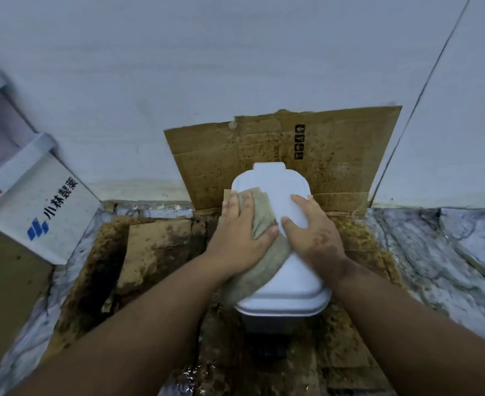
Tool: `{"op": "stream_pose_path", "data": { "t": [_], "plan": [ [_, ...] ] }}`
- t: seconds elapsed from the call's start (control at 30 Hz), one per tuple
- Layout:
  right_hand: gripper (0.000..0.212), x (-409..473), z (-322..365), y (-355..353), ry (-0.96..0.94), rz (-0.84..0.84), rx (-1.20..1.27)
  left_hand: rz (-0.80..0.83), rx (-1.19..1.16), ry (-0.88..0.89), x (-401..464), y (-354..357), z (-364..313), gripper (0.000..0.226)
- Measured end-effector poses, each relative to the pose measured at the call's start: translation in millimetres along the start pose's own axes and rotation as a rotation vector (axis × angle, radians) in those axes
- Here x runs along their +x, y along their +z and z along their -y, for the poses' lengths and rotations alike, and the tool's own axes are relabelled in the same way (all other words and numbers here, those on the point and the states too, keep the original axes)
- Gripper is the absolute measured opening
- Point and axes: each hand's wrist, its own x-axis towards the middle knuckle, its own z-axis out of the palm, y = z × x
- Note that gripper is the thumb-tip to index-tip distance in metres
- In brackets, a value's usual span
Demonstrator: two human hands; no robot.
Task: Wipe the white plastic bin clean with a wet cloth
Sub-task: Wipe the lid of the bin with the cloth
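The white plastic bin [275,184] stands in the middle of the view on stained cardboard, seen from above with its lid closed. A grey-green cloth [259,212] lies over the left half of the lid and hangs down the bin's left side. My left hand [241,230] presses flat on the cloth, thumb hooked over its right edge. My right hand [312,232] rests on the right side of the lid, fingers spread and thumb on top, steadying the bin.
Stained flattened cardboard [155,247] covers the marbled floor [441,252], and another sheet [335,150] leans on the pale wall behind the bin. A white box with blue logo and black characters [44,207] leans at the left. A dark wet patch lies left of the bin.
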Motion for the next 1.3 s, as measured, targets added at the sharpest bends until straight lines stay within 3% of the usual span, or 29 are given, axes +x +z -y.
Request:
{"op": "stream_pose_path", "data": {
  "t": [0.2,0.4,0.47,0.53,0.63,0.7,0.8,1.07,1.13,1.23,1.3],
  "plan": [
    [0.045,4,-2,-1,-0.020,-0.002,0.046,0.028,0.196,0.023,90,-19,-3,0.120],
    [0.051,4,0,1,-0.028,-0.010,0.017,0.028,0.279,0.073,111,-23,-2,0.131],
    [0.051,3,2,0,-0.023,0.006,0.010,0.028,0.271,0.037,102,-26,-7,0.126],
    [0.050,2,4,-1,-0.015,0.003,0.003,0.017,0.177,-0.037,82,-30,-17,0.106],
    [0.050,-1,6,-4,-0.006,0.003,0.020,-0.133,-0.008,-0.149,35,-23,-23,0.080],
    [0.050,-2,6,-5,-0.019,0.018,0.031,-0.193,-0.012,-0.179,-3,-9,-20,0.081],
    [0.051,-5,8,-7,-0.015,0.027,0.030,-0.144,-0.032,-0.186,-32,11,-12,0.090],
    [0.053,-6,14,-10,0.075,0.045,0.128,-0.154,-0.088,-0.153,-31,22,-3,0.093],
    [0.056,5,18,-4,0.105,0.032,0.018,-0.160,-0.100,-0.150,-30,23,-2,0.093],
    [0.058,35,35,12,-0.137,0.032,-0.354,-0.174,-0.133,-0.142,-28,25,-1,0.094],
    [0.057,59,55,24,-0.281,0.145,-0.454,-0.195,-0.148,-0.136,-28,27,1,0.095]
  ]
}}
